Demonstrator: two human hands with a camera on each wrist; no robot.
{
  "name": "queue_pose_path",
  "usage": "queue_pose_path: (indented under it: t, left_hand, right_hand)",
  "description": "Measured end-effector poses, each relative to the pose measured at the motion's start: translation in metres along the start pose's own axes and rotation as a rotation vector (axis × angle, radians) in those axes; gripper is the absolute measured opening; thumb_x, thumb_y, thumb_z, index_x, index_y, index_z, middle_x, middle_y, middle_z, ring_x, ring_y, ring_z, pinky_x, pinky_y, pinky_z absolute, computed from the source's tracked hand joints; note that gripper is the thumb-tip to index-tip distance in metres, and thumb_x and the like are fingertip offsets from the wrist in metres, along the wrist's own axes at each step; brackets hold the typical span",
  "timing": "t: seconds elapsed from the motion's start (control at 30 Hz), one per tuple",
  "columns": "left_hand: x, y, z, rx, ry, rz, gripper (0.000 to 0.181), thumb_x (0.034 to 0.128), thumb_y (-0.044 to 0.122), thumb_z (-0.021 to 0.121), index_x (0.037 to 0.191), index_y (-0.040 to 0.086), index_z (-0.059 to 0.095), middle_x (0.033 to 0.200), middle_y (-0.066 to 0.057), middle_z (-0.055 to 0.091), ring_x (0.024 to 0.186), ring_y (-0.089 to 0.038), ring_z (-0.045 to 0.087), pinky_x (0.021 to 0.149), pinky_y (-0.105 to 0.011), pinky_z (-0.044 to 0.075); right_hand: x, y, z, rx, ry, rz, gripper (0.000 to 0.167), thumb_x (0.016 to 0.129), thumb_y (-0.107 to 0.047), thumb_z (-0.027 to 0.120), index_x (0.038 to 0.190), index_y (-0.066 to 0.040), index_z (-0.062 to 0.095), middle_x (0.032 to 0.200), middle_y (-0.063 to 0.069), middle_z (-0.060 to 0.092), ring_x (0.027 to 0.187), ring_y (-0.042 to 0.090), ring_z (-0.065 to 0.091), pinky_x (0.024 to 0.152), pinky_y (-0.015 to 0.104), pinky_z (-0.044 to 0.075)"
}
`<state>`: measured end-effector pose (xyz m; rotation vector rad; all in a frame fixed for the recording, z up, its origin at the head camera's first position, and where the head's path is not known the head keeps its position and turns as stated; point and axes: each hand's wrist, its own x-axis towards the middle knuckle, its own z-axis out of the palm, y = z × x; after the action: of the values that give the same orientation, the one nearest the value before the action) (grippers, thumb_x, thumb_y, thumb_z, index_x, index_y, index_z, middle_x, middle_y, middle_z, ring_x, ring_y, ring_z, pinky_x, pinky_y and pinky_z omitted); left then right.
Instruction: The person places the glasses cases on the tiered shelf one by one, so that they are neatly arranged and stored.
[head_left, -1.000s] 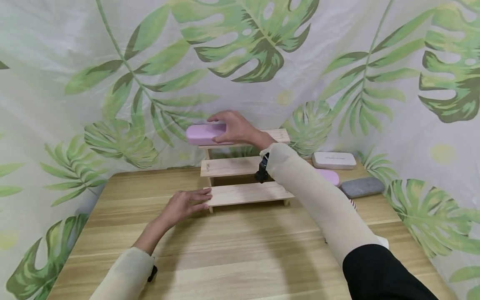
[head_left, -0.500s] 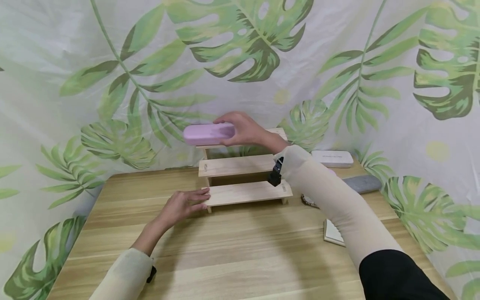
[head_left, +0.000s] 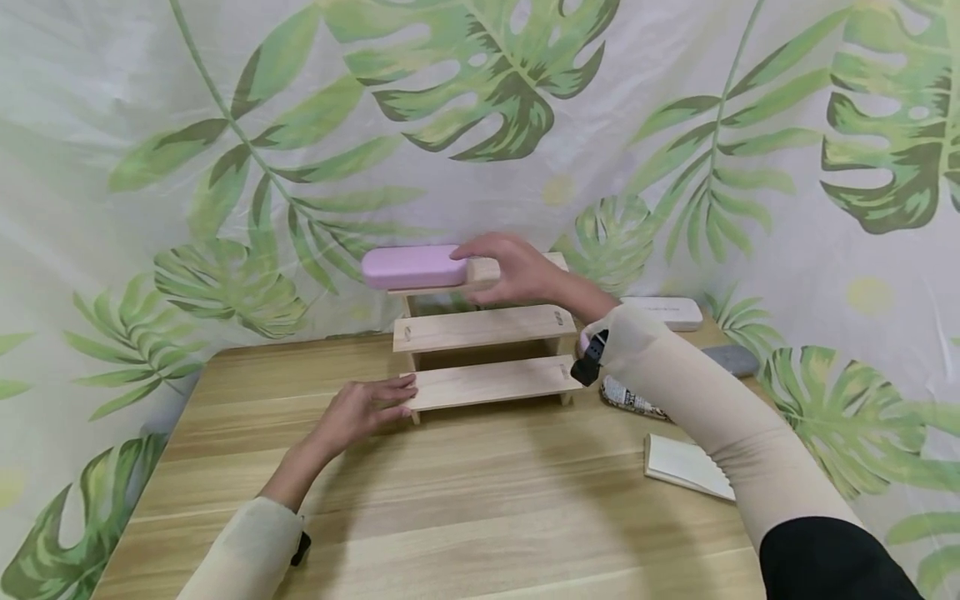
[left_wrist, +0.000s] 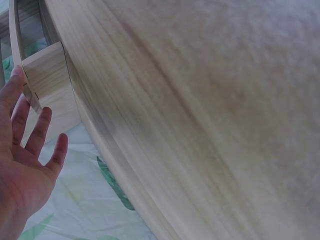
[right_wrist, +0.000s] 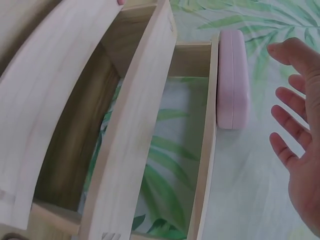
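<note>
A lilac glasses case [head_left: 412, 267] lies lengthwise on the left part of the top step of a three-tier wooden shelf [head_left: 487, 329]; the right wrist view shows the same lilac case [right_wrist: 232, 80] flat on that board. My right hand [head_left: 521, 267] is just right of the case, its fingers spread and bent loosely, and a gap separates hand and case in the right wrist view. At the left end of the lowest step, my left hand [head_left: 356, 417] rests its extended fingertips on the board's edge. In the left wrist view, the left hand [left_wrist: 25, 175] has its fingers apart.
Right of the shelf on the wooden table [head_left: 450, 517] lie a white case [head_left: 675, 312], a grey case [head_left: 731, 360], a black-and-white patterned pouch [head_left: 630, 398] and a white notepad [head_left: 682, 465]. My right arm partly covers them. A leaf-print curtain [head_left: 480, 125] hangs behind.
My right hand has let go of the lilac glasses case and drawn off to the right. The case stays on the top step, and the left hand keeps its place.
</note>
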<state>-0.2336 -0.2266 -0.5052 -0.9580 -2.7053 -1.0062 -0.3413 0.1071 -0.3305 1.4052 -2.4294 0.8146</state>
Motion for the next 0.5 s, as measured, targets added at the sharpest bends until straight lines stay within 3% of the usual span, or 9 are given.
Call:
queue_pose_path:
  t: [0.27,0.5]
  left_hand:
    - [0.000,-0.001,-0.001,-0.011,-0.008,-0.013,0.036,0.0906,0.015,0.085,0.125,0.009,0.078,0.141,-0.009,0.068,0.117,-0.036,0.072,0.053,-0.022,0.049]
    - [0.000,0.000,-0.001,-0.013,-0.013,-0.023,0.036,0.0900,0.015,0.085,0.125,0.009,0.078,0.140,-0.008,0.068,0.112,-0.035,0.074,0.046,-0.022,0.042]
  right_hand:
    - [-0.022,-0.005,-0.007,-0.018,-0.022,0.008,0.062,0.084,-0.026,0.090,0.136,-0.002,0.069,0.139,0.016,0.069,0.135,0.035,0.060,0.117,0.050,0.045]
    - [-0.045,-0.007,-0.013,-0.020,-0.003,-0.033,0.061,0.082,-0.025,0.090,0.134,-0.002,0.070,0.135,0.017,0.071,0.130,0.035,0.063,0.113,0.050,0.049]
